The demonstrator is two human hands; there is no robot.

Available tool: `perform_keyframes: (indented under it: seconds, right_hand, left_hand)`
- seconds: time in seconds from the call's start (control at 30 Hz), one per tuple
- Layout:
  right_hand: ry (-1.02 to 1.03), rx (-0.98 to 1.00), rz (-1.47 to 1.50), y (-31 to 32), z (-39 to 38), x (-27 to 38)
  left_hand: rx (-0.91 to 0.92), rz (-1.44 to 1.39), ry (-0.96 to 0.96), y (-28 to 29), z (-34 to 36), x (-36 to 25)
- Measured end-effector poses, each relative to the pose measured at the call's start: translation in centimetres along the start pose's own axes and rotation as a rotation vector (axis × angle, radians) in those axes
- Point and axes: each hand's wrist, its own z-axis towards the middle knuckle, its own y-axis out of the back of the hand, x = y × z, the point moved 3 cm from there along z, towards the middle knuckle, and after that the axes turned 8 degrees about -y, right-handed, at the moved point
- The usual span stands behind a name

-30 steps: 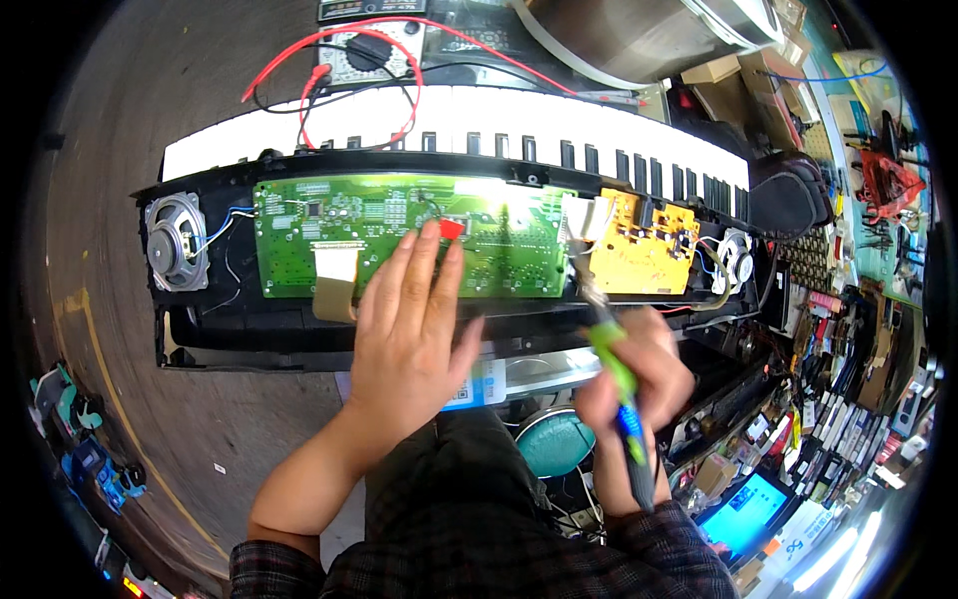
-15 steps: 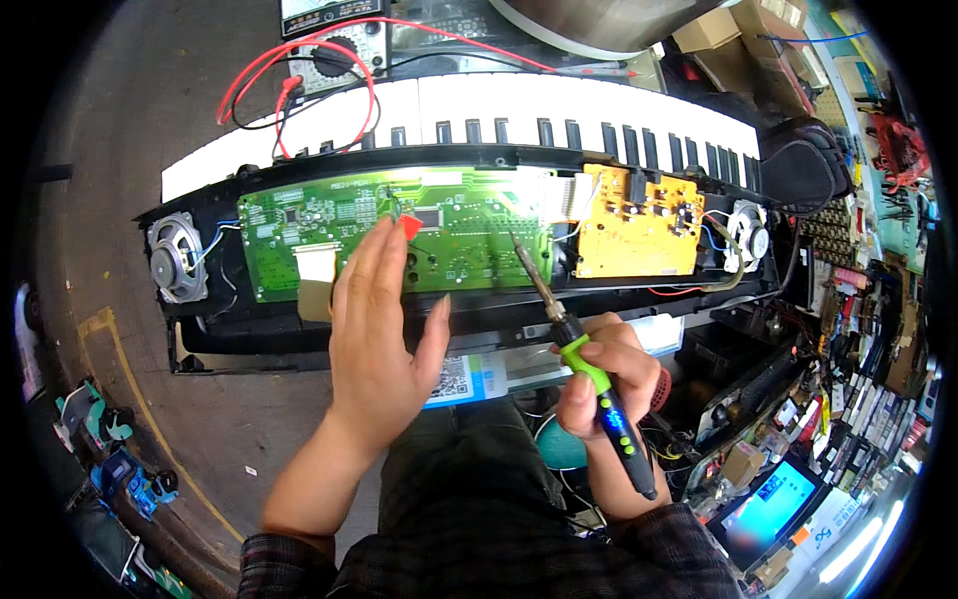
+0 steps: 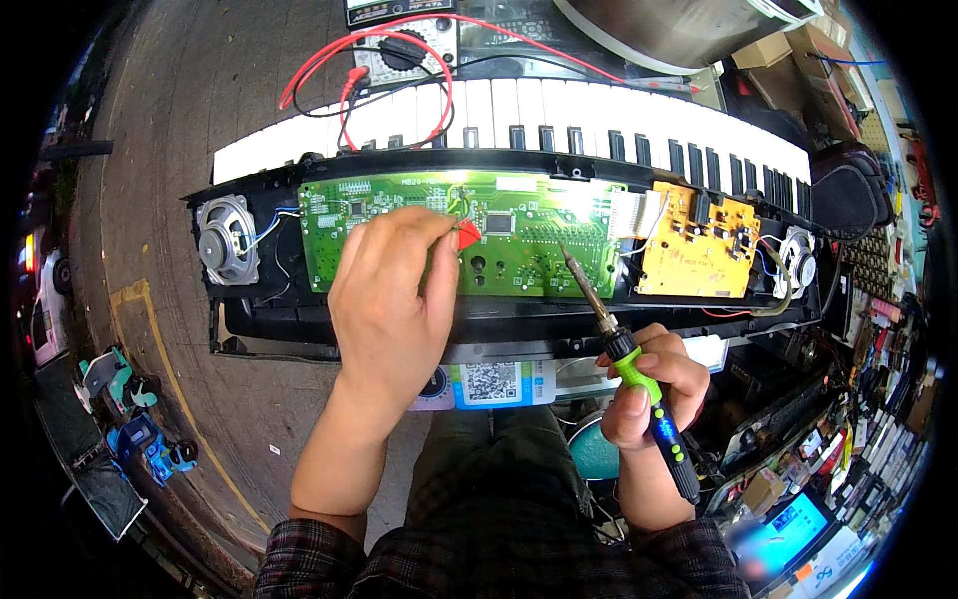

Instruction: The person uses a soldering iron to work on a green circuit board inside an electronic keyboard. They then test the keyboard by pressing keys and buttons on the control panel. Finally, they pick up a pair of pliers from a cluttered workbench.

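Note:
An opened electronic keyboard (image 3: pixel 499 108) exposes a green circuit board (image 3: pixel 539 200), an orange board (image 3: pixel 694 260) at its right and a speaker at each end. My left hand (image 3: pixel 389 299) is over the green board, fingertips pinched on a small red piece (image 3: pixel 467 234) beside thin wires. My right hand (image 3: pixel 659 389) grips a black-and-green soldering iron (image 3: pixel 637 371); its metal tip points at the board's right part, and whether it touches is unclear. A white ribbon cable (image 3: pixel 631 215) runs between the boards.
An analog multimeter (image 3: pixel 404 55) with red and black leads lies behind the keys, beside a large metal pot (image 3: pixel 659 30). Printed cards (image 3: pixel 489 384) lie under the keyboard's front edge. Clutter and a lit screen (image 3: pixel 788 529) fill the right side; toy-like vehicles (image 3: pixel 145 444) are at left.
My left hand has gone from lying flat with extended fingers to a pinch at the red piece. The iron, blurred at first, has steadied over the green board. The view has shifted slightly.

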Motion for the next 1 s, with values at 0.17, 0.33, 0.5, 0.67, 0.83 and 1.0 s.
perform_keyframes:
  seconds: [0.17,0.33,0.5,0.67,0.83,1.0]
  right_hand:
    - [-0.003,-0.001,0.012,-0.6,0.5,-0.1]
    - [-0.025,0.024,-0.010,-0.8,1.0,-0.2]
    - [-0.022,0.035,-0.015,-0.9,1.3,-0.2]
    - [-0.014,0.044,-0.017,-1.1,1.6,-0.2]
    - [0.004,0.077,-0.044,-1.6,2.2,0.2]
    - [-0.077,0.071,0.018,-2.5,2.8,0.0]
  left_hand:
    - [-0.130,-0.197,0.114,-0.6,-0.1,0.8]
    - [-0.108,-0.323,0.237,-1.0,0.3,1.1]
    - [-0.131,-0.508,0.429,-1.1,0.2,1.7]
    - [-0.127,-0.582,0.473,-1.1,0.2,2.0]
    - [-0.151,-0.615,0.516,-1.1,0.7,2.2]
    - [-0.102,-0.394,0.416,-0.8,1.1,2.1]
